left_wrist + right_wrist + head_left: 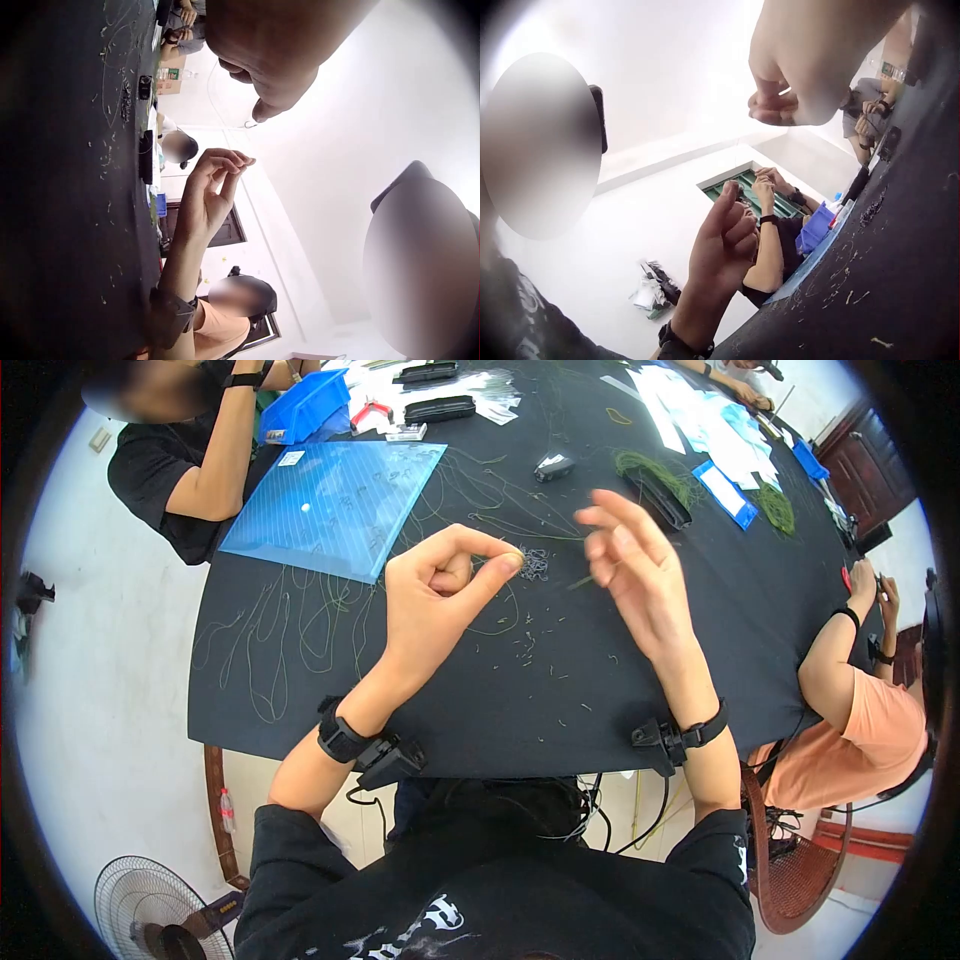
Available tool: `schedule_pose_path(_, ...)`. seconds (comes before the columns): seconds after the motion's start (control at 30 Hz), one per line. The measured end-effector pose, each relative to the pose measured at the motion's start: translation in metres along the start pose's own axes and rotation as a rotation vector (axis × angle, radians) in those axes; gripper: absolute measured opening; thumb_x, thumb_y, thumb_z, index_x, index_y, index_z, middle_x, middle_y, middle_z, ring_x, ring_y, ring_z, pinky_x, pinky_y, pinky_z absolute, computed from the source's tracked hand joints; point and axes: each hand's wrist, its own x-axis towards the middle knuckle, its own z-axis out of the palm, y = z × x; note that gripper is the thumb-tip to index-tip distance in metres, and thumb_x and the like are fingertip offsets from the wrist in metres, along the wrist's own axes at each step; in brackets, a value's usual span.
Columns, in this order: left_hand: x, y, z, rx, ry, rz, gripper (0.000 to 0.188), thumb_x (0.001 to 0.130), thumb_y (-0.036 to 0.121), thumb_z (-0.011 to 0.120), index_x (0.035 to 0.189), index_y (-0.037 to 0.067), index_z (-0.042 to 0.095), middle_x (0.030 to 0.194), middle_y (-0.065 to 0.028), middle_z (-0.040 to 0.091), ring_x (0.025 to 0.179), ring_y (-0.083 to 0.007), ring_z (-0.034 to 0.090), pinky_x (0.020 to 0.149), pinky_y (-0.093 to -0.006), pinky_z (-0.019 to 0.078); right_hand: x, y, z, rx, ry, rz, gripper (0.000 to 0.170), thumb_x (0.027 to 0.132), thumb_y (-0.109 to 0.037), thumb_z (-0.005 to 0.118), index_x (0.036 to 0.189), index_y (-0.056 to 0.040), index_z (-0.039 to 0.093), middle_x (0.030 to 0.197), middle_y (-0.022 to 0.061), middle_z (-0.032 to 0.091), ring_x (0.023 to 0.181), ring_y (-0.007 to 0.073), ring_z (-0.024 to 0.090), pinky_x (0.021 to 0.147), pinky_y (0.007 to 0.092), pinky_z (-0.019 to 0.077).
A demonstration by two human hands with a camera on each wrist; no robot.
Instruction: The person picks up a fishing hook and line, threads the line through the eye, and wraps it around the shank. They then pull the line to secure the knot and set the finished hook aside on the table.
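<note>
As the head view opens, the left hand (422, 600) pinches something tiny between thumb and index finger, just beside a heap of small metal pieces (536, 564) on the black counter (450, 710); the right hand (645, 575) blurs, fingers loosely bent, and whether it grasps anything, I can't tell. Beyond the blue gridded board (325, 510) sits a blue plastic bin (298, 422), contents hidden from me; green line (640, 463) bunches against a long black case (665, 505). Over to the left wrist, and there it is: a thin hook (251, 124) at the left fingertips! Feather-light, I'd judge, stiff, slick, easily dropped; best held by the shank, clear of the point. From the right wrist, the left hand's fingers are curled, thumb uppermost, the blue bin behind.
</note>
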Motion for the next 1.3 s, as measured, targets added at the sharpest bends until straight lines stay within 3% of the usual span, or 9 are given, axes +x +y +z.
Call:
schedule_pose_path(0.2, 0.001, -0.001, 0.001, -0.003, 0.032, 0.002, 0.006, 0.077, 0.007, 0.069, 0.081, 0.003, 0.067, 0.051, 0.0109, 0.027, 0.049, 0.0010, 0.021, 0.046, -0.0198, 0.0150, -0.005, 0.009, 0.006, 0.262, -0.524, 0.449, 0.051, 0.095, -0.039, 0.039, 0.122, 0.0032, 0.045, 0.114, 0.0221, 0.056, 0.071, 0.0145, 0.058, 0.047, 0.0186, 0.0441)
schedule_pose_path(0.23, 0.002, -0.002, 0.000, 0.014, 0.039, 0.002, 0.006, 0.077, 0.007, 0.069, 0.081, 0.003, 0.067, 0.051, 0.0110, 0.027, 0.049, 0.0010, 0.021, 0.046, -0.0198, 0.0150, -0.009, 0.003, 0.014, 0.235, -0.459, 0.526, 0.047, 0.097, -0.038, 0.036, 0.110, 0.0040, 0.052, 0.083, 0.0145, 0.063, 0.058, 0.0106, 0.053, 0.043, 0.0185, 0.0386)
schedule_pose_path(0.33, 0.004, -0.005, -0.001, 0.030, 0.053, 0.002, 0.005, 0.078, 0.007, 0.068, 0.081, 0.003, 0.067, 0.052, 0.0110, 0.027, 0.049, 0.0010, 0.021, 0.046, -0.0200, 0.0149, -0.006, 0.020, 0.005, 0.343, -0.624, 0.526, 0.044, 0.098, -0.036, 0.033, 0.092, 0.0017, 0.055, 0.053, 0.0002, 0.047, 0.046, 0.0062, 0.040, 0.039, 0.0192, 0.0288)
schedule_pose_path(0.37, 0.005, -0.005, -0.002, 0.030, 0.056, 0.004, 0.005, 0.078, 0.007, 0.068, 0.081, 0.003, 0.067, 0.052, 0.0111, 0.026, 0.049, 0.0009, 0.021, 0.046, -0.0200, 0.0149, -0.010, 0.020, 0.005, 0.266, -0.525, 0.501, 0.045, 0.100, -0.034, 0.026, 0.081, -0.0018, 0.051, 0.044, -0.0074, 0.023, 0.041, 0.0051, 0.025, 0.037, 0.0206, 0.0203)
schedule_pose_path(0.63, 0.006, -0.004, -0.003, 0.063, 0.025, 0.010, 0.007, 0.080, 0.008, 0.067, 0.082, 0.002, 0.066, 0.055, 0.0120, 0.032, 0.050, 0.0025, 0.023, 0.046, -0.0167, 0.0167, 0.002, 0.017, -0.011, 0.624, -0.058, 0.292, 0.037, 0.098, -0.034, 0.034, 0.088, -0.0035, 0.052, 0.052, -0.0053, 0.028, 0.050, 0.0064, 0.030, 0.044, 0.0199, 0.0263)
schedule_pose_path(0.77, 0.006, -0.006, -0.003, 0.066, 0.018, 0.001, 0.007, 0.080, 0.009, 0.067, 0.082, 0.002, 0.066, 0.055, 0.0119, 0.032, 0.050, 0.0021, 0.022, 0.047, -0.0171, 0.0170, 0.005, 0.022, -0.029, 0.855, -0.007, 0.014, 0.025, 0.091, -0.015, 0.047, 0.107, 0.0036, 0.049, 0.090, 0.0096, 0.050, 0.083, 0.0181, 0.049, 0.073, 0.0260, 0.0439)
schedule_pose_path(0.87, 0.006, -0.005, -0.003, 0.079, 0.029, -0.004, 0.007, 0.080, 0.009, 0.067, 0.082, 0.002, 0.066, 0.055, 0.0117, 0.031, 0.051, 0.0017, 0.022, 0.048, -0.0175, 0.0167, 0.008, 0.016, -0.030, 0.811, 0.247, -0.066, 0.026, 0.090, -0.010, 0.046, 0.110, 0.0062, 0.047, 0.099, 0.0141, 0.052, 0.093, 0.0224, 0.052, 0.084, 0.0292, 0.0454)
schedule_pose_path(0.9, 0.006, -0.005, -0.004, 0.079, 0.029, -0.006, 0.007, 0.080, 0.009, 0.067, 0.082, 0.002, 0.066, 0.055, 0.0117, 0.031, 0.051, 0.0016, 0.022, 0.048, -0.0177, 0.0166, 0.011, 0.020, -0.036, 0.863, 0.134, -0.093, 0.025, 0.089, -0.003, 0.046, 0.112, 0.0076, 0.046, 0.107, 0.0171, 0.052, 0.100, 0.0238, 0.052, 0.092, 0.0305, 0.0451)
schedule_pose_path(1.3, 0.006, -0.004, -0.004, 0.071, 0.029, -0.017, 0.007, 0.080, 0.009, 0.067, 0.081, 0.002, 0.066, 0.054, 0.0119, 0.028, 0.051, 0.0012, 0.021, 0.048, -0.0177, 0.0169, 0.013, 0.019, -0.039, 0.648, 0.345, -0.162, 0.022, 0.086, 0.003, 0.053, 0.108, 0.0062, 0.050, 0.113, 0.0169, 0.053, 0.103, 0.0241, 0.057, 0.096, 0.0291, 0.0481)
